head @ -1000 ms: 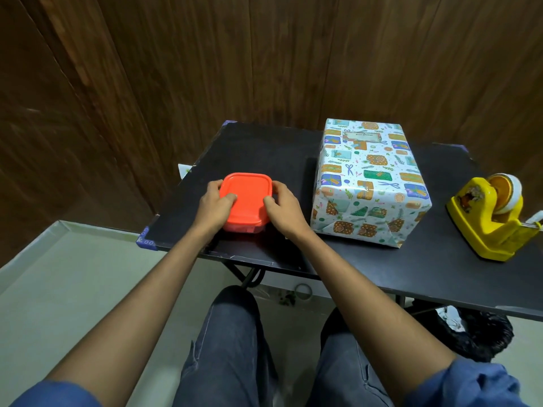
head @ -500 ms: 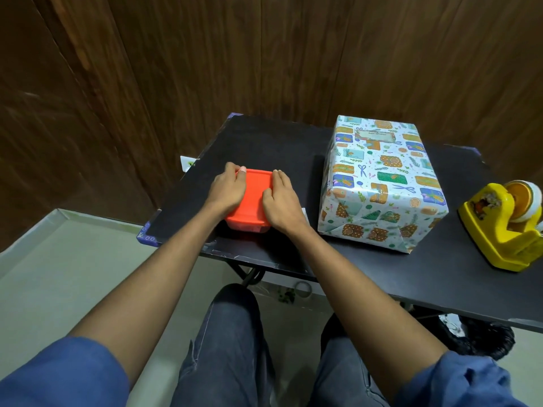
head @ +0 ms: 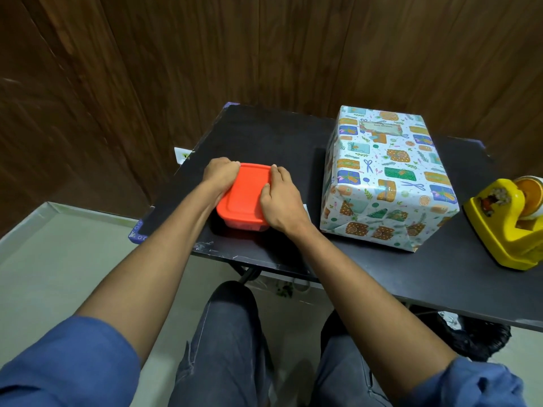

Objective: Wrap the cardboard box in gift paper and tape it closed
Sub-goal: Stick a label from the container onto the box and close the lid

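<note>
A box wrapped in white gift paper with colourful prints stands on the black table, right of centre. Left of it sits a small orange lidded container. My left hand grips the container's left side with fingers curled over the far corner. My right hand lies on its right side, fingers pressing on the lid. A yellow tape dispenser with a tape roll rests at the table's right edge.
A dark wood-panel wall rises just behind the table. A white slip of paper peeks out beside my right hand. A black bag lies on the floor under the table's right part. My knees are below the front edge.
Both hands have slid from the container's near sides toward its far edge and now cover more of the lid. The view has shifted slightly left.
</note>
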